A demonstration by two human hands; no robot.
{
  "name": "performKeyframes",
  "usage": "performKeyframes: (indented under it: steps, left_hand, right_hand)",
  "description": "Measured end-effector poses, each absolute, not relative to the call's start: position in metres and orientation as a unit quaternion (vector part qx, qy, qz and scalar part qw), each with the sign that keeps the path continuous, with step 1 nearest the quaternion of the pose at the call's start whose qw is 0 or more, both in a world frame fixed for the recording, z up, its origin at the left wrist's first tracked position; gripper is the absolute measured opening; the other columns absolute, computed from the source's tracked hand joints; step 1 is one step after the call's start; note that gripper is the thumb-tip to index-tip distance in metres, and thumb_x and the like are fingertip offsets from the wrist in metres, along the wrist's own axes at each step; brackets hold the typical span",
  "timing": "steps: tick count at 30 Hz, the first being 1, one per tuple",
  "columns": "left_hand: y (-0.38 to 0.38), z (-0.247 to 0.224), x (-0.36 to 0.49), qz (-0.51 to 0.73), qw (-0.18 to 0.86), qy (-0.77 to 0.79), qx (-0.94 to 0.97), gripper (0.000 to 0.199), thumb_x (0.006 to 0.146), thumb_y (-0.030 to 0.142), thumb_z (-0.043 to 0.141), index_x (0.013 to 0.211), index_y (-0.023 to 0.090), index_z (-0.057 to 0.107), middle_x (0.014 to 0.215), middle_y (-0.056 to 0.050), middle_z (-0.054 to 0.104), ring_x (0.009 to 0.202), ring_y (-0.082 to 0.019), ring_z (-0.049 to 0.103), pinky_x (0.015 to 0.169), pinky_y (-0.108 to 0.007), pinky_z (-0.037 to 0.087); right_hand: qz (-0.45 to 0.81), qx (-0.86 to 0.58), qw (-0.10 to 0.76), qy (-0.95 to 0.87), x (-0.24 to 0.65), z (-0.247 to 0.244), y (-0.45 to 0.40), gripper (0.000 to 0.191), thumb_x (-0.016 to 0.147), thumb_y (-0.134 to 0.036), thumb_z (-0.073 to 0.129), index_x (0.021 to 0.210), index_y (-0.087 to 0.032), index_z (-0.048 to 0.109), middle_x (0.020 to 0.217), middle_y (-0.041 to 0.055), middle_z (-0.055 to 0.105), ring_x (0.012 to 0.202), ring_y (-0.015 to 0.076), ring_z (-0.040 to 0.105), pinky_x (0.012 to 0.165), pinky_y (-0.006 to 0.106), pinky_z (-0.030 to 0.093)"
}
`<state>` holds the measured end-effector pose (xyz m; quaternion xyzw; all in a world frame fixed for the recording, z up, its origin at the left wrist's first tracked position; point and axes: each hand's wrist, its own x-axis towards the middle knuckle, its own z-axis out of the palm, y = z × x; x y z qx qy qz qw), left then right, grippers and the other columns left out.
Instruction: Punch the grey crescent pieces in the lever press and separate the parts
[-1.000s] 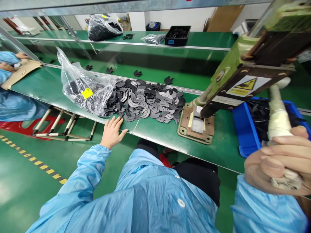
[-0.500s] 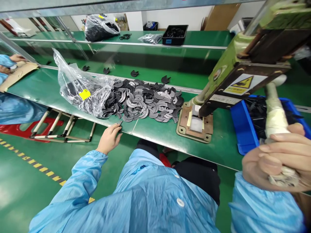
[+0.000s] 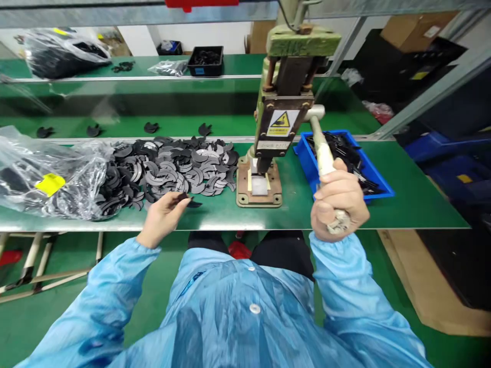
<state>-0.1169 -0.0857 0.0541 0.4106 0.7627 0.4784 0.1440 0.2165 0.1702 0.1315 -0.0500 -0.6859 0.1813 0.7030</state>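
Between thumb and fingers, my left hand (image 3: 163,215) pinches a dark curved plastic piece (image 3: 195,204) near the bench's front edge. Just beyond it spreads a pile of black and grey crescent pieces (image 3: 172,168). My right hand (image 3: 339,202) is wrapped around the tape-covered lever (image 3: 322,148) of a green hand press (image 3: 282,110). The press ram points down over a small pale block (image 3: 259,185) on the base plate (image 3: 243,197). I see no crescent piece on that block. Part of the lever's lower end is hidden by my fingers.
Right of the press stands a blue bin (image 3: 378,191) with black parts. A clear plastic bag (image 3: 80,158) of pieces lies at the left. Several single pieces sit along the strip behind the bench rail, including a dark clip (image 3: 204,129). A black tray (image 3: 206,61) rests on the back shelf.
The view has turned right, bringing the press toward the middle. My left hand has moved in over the bench with the dark piece. My right hand stays on the lever.
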Motion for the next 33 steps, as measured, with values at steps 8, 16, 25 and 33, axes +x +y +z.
performKeyframes:
  steps: [8, 16, 25, 33]
  left_hand:
    - [0.079, 0.076, -0.061, 0.495, 0.47, 0.627, 0.375, 0.037, 0.098, 0.043, 0.08, 0.104, 0.02, 0.052, 0.072, 0.0, 0.073, 0.061, -0.016, 0.078, 0.059, -0.023, 0.064]
    - [0.137, 0.085, -0.049, 0.412, 0.506, 0.656, 0.379, 0.031, 0.102, 0.03, 0.078, 0.089, 0.02, 0.051, 0.058, 0.002, 0.067, 0.048, -0.012, 0.068, 0.05, -0.019, 0.055]
    - [0.155, 0.093, -0.051, 0.329, 0.535, 0.672, 0.392, 0.023, 0.1, 0.029, 0.08, 0.097, 0.019, 0.06, 0.06, 0.004, 0.063, 0.047, -0.01, 0.065, 0.048, -0.017, 0.05]
    - [0.164, 0.097, -0.043, 0.301, 0.525, 0.71, 0.359, 0.027, 0.093, 0.031, 0.088, 0.106, 0.019, 0.067, 0.057, 0.005, 0.06, 0.043, -0.01, 0.06, 0.048, -0.018, 0.05]
  right_hand:
    - [0.182, -0.02, 0.675, -0.715, 0.225, 0.129, 0.174, 0.022, 0.093, -0.032, 0.073, 0.077, -0.023, 0.061, 0.079, -0.0025, 0.068, 0.099, 0.0195, 0.072, 0.12, 0.065, 0.054]
    - [0.189, -0.01, 0.674, -0.714, 0.225, 0.129, 0.173, 0.021, 0.094, -0.033, 0.073, 0.079, -0.023, 0.061, 0.08, -0.0027, 0.068, 0.101, 0.0189, 0.072, 0.121, 0.064, 0.053]
    - [0.187, -0.018, 0.673, -0.716, 0.226, 0.128, 0.172, 0.021, 0.095, -0.034, 0.071, 0.08, -0.024, 0.061, 0.079, -0.0033, 0.066, 0.101, 0.0187, 0.072, 0.123, 0.065, 0.052]
    - [0.183, -0.042, 0.686, -0.703, 0.223, 0.128, 0.171, 0.026, 0.096, -0.041, 0.069, 0.076, -0.026, 0.059, 0.074, -0.0052, 0.063, 0.096, 0.0182, 0.072, 0.118, 0.064, 0.057]
